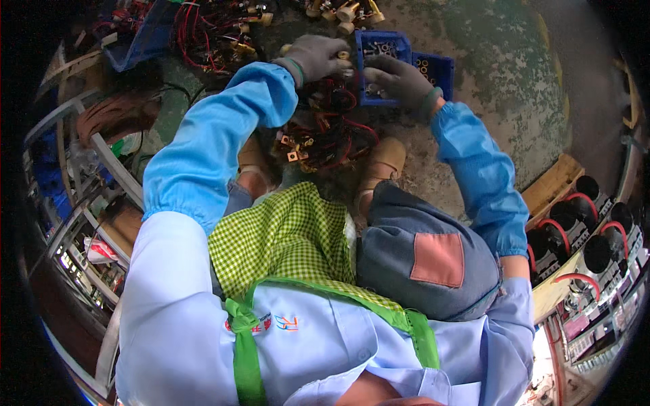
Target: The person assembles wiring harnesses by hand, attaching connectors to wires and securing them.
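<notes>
My left hand (316,58), in a grey glove, is closed around a pale cream, round-ended part (343,55) above a heap of wired pieces. Most of that part is hidden by the fingers. My right hand (399,80), also gloved in grey, reaches over a blue bin (361,47) with small silvery metal fasteners (386,49) in it. Its fingers are stretched out and slightly bent, and I see nothing held in them. Directly below my hands, red and black wires with brass terminals (305,145) lie piled on the floor between my feet.
A second blue bin (443,68) with brass-coloured rings adjoins the first. More wired parts (217,37) lie at the far left by a blue crate (145,40). Metal frames (112,162) stand at left. Black round units with red tubes (596,250) and a wooden board (555,183) are at right.
</notes>
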### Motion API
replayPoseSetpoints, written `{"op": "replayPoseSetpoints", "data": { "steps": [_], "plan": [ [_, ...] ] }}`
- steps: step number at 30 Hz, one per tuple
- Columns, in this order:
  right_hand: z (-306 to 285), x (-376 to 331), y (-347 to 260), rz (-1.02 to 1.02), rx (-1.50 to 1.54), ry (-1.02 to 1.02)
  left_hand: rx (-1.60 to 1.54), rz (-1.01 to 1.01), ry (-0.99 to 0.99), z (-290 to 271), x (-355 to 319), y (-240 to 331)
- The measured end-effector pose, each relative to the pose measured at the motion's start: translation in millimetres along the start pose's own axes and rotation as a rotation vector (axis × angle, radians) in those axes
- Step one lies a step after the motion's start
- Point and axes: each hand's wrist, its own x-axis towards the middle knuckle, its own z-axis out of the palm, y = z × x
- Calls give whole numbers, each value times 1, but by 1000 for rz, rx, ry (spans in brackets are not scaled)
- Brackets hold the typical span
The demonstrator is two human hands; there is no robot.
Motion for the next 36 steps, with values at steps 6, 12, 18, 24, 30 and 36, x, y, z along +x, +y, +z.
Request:
{"op": "replayPoseSetpoints", "data": {
  "steps": [6, 12, 18, 24, 30, 36],
  "plan": [
    [12, 3, -10, -204, 130, -146, 82, 240, 142, -31, -18, 48],
    [9, -34, -22, -33, 556, 144, -145, 164, 404, -14, -17, 43],
    [6, -62, -12, 43, 387, 329, -612, 199, -86, -5, -3, 60],
    [-15, -75, 26, 13, 381, 442, -1014, 50, -18, 25, 13, 89],
    [-13, -98, 13, -251, 217, 675, -1075, -82, -174, 30, 22, 95],
    [-14, -84, 35, -194, 194, 686, -1247, -171, -96, 40, 26, 110]
  ]
}}
